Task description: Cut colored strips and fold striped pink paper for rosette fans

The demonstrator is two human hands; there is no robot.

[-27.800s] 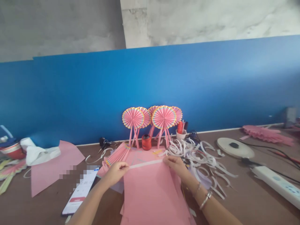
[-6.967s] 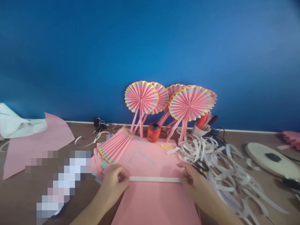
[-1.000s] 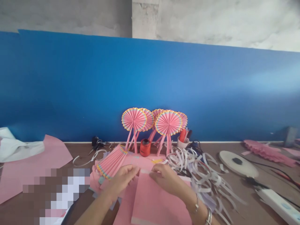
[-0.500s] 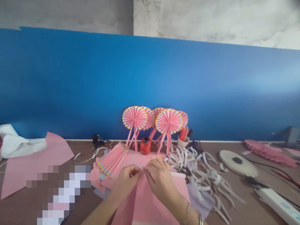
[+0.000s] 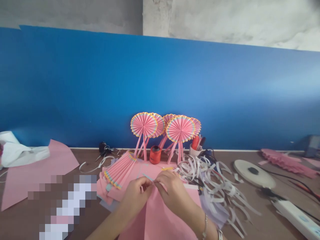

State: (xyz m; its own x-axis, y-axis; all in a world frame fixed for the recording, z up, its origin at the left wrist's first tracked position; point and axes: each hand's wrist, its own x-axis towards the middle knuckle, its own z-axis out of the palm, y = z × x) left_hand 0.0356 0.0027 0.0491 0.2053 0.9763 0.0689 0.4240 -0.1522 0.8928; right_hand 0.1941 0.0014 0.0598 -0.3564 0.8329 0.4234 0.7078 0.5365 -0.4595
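A sheet of pink paper [image 5: 162, 221] with a lengthwise crease lies in front of me. At its far end my left hand [image 5: 137, 193] pinches the paper between thumb and fingertips. My right hand [image 5: 173, 191], with bracelets at the wrist, is closed on the same end, its fingertips meeting those of the left. A thin pale blue strip [image 5: 147, 177] shows just beyond the left fingers; whether it belongs to this sheet I cannot tell. Left of the hands lies a pleated pink paper fan [image 5: 121, 170] with a yellow and blue edge, on more pink paper.
Several round pleated fans [image 5: 180, 129] lean against the blue partition [image 5: 160, 73] behind a red container [image 5: 155, 155]. Curled white paper strips [image 5: 217, 183] pile up at the right, near a white disc [image 5: 253, 174] and a power strip [image 5: 298, 220]. Pink paper [image 5: 42, 173] lies left.
Both hands still pinch the sheet's far end, having shifted only slightly. The pale blue strip now shows more clearly beyond the left fingers, and the sheet's near edge has moved out of sight.
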